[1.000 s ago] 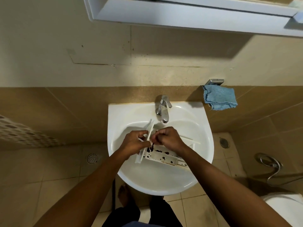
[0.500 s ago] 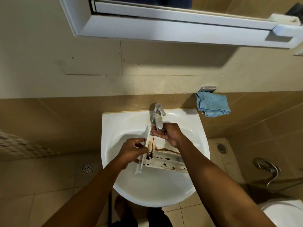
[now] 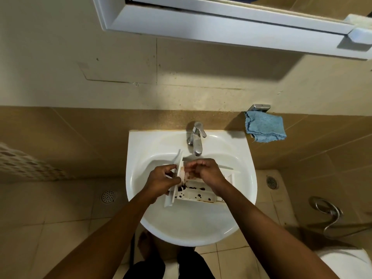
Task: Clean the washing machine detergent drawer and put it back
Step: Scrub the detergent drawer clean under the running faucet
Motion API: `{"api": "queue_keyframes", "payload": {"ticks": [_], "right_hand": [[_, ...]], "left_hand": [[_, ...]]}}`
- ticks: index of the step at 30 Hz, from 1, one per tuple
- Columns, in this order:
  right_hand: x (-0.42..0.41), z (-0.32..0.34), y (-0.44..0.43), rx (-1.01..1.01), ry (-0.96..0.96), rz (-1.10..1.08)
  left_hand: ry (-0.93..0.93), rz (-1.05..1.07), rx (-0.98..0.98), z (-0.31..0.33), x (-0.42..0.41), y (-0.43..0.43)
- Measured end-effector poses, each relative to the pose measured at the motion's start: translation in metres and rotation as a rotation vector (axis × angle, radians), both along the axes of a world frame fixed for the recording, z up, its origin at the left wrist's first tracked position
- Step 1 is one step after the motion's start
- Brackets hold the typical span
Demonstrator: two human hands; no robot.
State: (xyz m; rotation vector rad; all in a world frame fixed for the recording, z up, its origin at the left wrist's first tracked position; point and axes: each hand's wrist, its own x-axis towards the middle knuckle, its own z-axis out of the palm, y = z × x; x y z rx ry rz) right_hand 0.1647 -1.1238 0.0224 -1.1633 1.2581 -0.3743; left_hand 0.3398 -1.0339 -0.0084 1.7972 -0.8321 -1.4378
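I see the white sink (image 3: 189,230) at centre frame, its near bowl bare. The stained detergent drawer (image 3: 193,195) lies across the bowl, inside the rim. The left hand (image 3: 163,179) holds its front panel. The right hand (image 3: 208,173) curls over it, and I cannot tell its grip. The tap (image 3: 196,141) stands just beyond.

Site is presenting as a bathroom: a white basin (image 3: 153,141) with tap (image 3: 196,139) is hanging on tiled wall (image 3: 80,137), floor drain (image 3: 108,196) and toilet (image 3: 348,264) sitting alongside.
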Motion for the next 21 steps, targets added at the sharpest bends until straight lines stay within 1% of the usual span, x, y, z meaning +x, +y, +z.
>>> {"api": "queue_keyframes", "payload": {"ticks": [3,5,6,9,12,13,17,21], "right_hand": [[0.009,-0.006,0.005,-0.321,0.180,0.149],[0.010,-0.007,0.014,-0.491,0.222,0.298],[0.008,-0.008,0.016,-0.529,0.229,0.334],[0.000,-0.008,0.016,-0.594,0.288,0.395],[-0.003,-0.010,0.029,-0.721,0.311,0.538],[-0.004,-0.009,0.031,-0.743,0.315,0.546],[0.003,-0.014,0.024,-0.781,0.364,0.459],[0.005,-0.019,0.033,-0.803,0.400,0.563]], "left_hand": [[-0.001,0.016,-0.006,0.001,0.000,0.005],[-0.001,0.023,-0.011,0.000,0.002,0.008],[-0.007,0.026,-0.012,0.000,0.004,0.010],[-0.026,0.028,-0.016,-0.002,0.008,0.014],[-0.018,0.039,-0.016,-0.001,0.011,0.016],[-0.011,0.045,-0.015,-0.002,0.012,0.017],[-0.001,0.030,-0.022,0.000,0.010,0.017],[0.026,0.047,-0.024,-0.001,0.010,0.016]]}}
